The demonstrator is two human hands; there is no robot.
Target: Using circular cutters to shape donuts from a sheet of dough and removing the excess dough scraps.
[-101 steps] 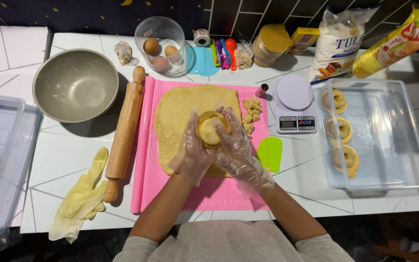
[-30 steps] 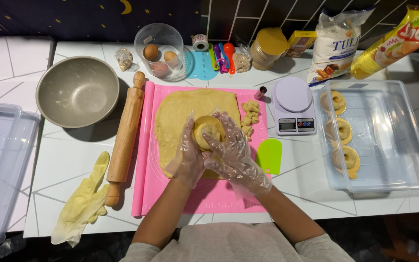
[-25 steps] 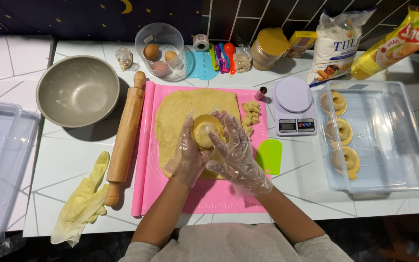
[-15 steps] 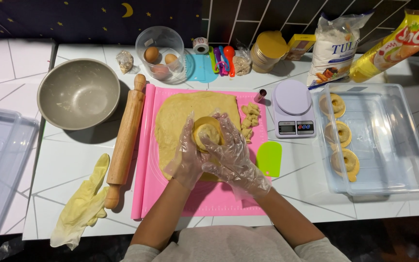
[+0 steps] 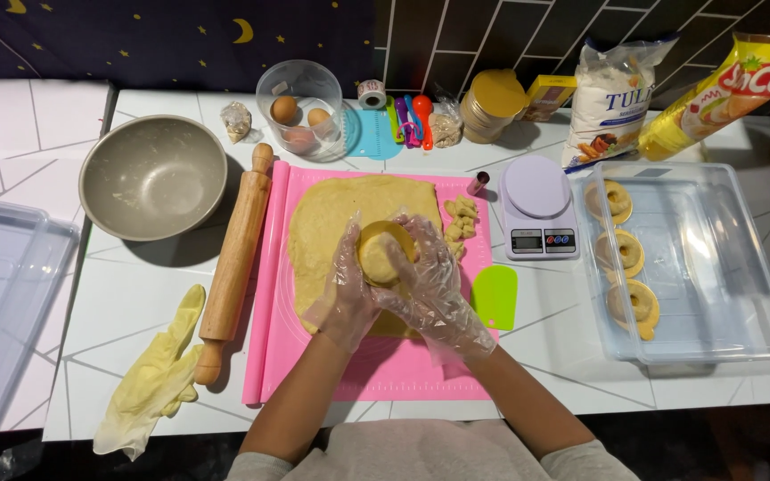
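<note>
Both my hands wear thin clear plastic gloves and meet over a round yellow cutter (image 5: 383, 251) pressed into the rolled yellow dough sheet (image 5: 336, 209). My left hand (image 5: 347, 287) cups the cutter's left side. My right hand (image 5: 428, 283) covers its right side and front. The dough lies on a pink silicone mat (image 5: 376, 374). Small dough scraps (image 5: 462, 219) are piled at the sheet's right edge.
A wooden rolling pin (image 5: 233, 263) lies left of the mat, beside a grey bowl (image 5: 153, 175) and a yellow glove (image 5: 149, 383). At right stand a kitchen scale (image 5: 538, 207), a green scraper (image 5: 495, 297) and a clear tray (image 5: 724, 267) with three dough rings (image 5: 621, 254). Eggs in a cup (image 5: 300, 111) and bags line the back.
Both hands have stayed on the cutter over the dough, with only small shifts of the fingers. The camera view has drifted slightly.
</note>
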